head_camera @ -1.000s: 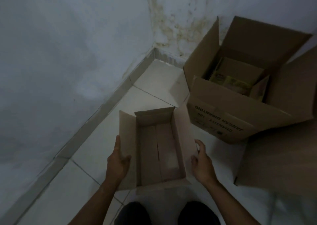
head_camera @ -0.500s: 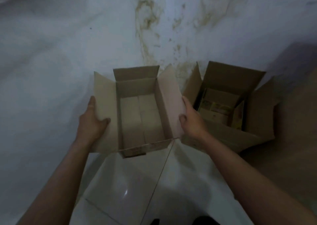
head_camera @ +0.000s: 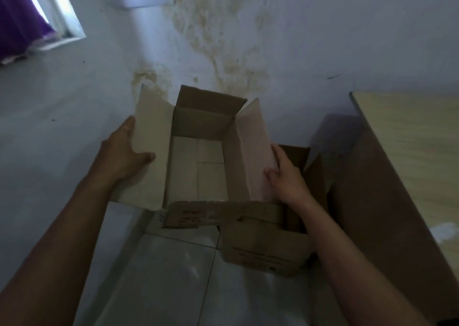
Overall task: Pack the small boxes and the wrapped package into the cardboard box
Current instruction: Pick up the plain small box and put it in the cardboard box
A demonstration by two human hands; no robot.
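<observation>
An open, empty cardboard box (head_camera: 198, 117) is held up in the air in front of me, its four flaps spread out. My left hand (head_camera: 124, 149) grips its left flap, thumb on the inner face. My right hand (head_camera: 285, 176) grips its right flap the same way. Inside I see only the bare folded bottom panels. No small boxes or wrapped package are visible in this view.
A larger open cardboard box (head_camera: 268, 248) with printed text stands on the tiled floor (head_camera: 173, 288) below and right of the held box. A wooden table (head_camera: 409, 156) stands at the right. The stained wall (head_camera: 223, 40) is straight ahead, and a purple curtain (head_camera: 17, 20) hangs at the top left.
Both hands took hold of the small box on the floor and lifted it. It now sits higher and nearer, hiding most of the larger box. My view has tilted up.
</observation>
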